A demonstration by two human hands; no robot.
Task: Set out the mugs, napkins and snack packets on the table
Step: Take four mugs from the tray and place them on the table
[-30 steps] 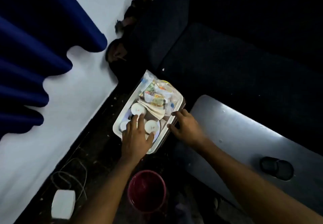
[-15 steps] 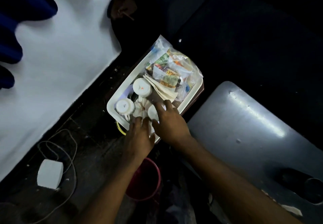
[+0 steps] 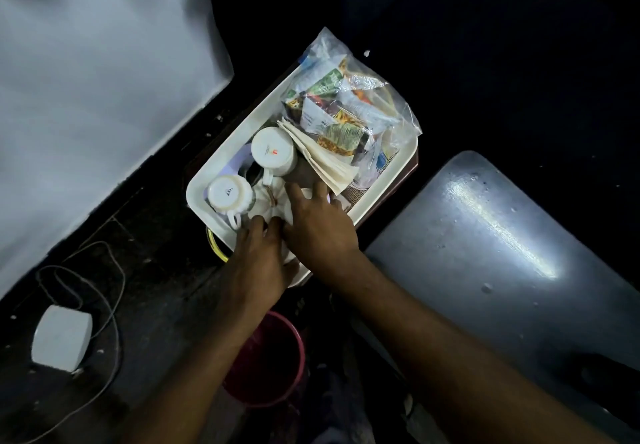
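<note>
A white tray [image 3: 221, 170] sits low in the middle of the view. On it stand upside-down white mugs: one [image 3: 273, 151] by the napkins, one [image 3: 227, 194] at the near left corner, and a third [image 3: 272, 206] between my hands. A fanned stack of napkins [image 3: 322, 159] leans against a clear bag of snack packets [image 3: 343, 114] at the far end. My left hand [image 3: 259, 260] touches the third mug's near side with its fingertips. My right hand [image 3: 320, 229] is cupped, fingers spread, over another mug that is almost wholly hidden.
The grey table [image 3: 502, 236] lies to the right of the tray. A red bucket [image 3: 277, 371] stands below my arms. A white adapter [image 3: 62, 338] with a cable lies on the dark floor at the left. Beyond it is a white wall [image 3: 86, 80].
Both hands left the tray's edges and moved onto the mugs at its near end. The view shifted down and closer, and the tray now looks larger.
</note>
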